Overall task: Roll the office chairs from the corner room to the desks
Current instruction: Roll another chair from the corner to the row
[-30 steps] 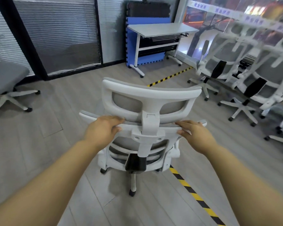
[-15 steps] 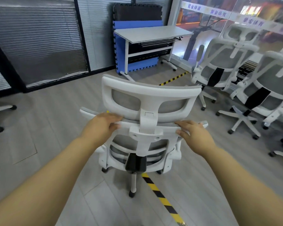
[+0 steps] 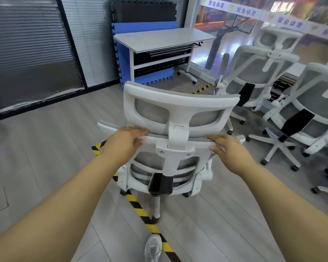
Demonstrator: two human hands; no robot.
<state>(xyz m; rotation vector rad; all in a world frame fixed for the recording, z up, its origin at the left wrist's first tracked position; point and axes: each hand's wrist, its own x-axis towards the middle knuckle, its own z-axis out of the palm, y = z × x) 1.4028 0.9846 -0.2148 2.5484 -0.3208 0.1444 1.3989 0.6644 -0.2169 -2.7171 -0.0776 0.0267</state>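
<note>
Fingers of the left hand (image 3: 124, 140) curl over the top rail of the chair (image 3: 180, 110), gripping it left of the headrest post; the right hand (image 3: 228, 150) grips the same rail on the other side, thumb under. That chair stands mid-floor on striped tape (image 3: 138, 207), its back to the camera. Beyond it stands a white bench (image 3: 163, 39) against blue mats (image 3: 123, 53). To the right, more chairs (image 3: 257, 76) crowd along the glass wall. A shoe (image 3: 152, 248) shows below.
</note>
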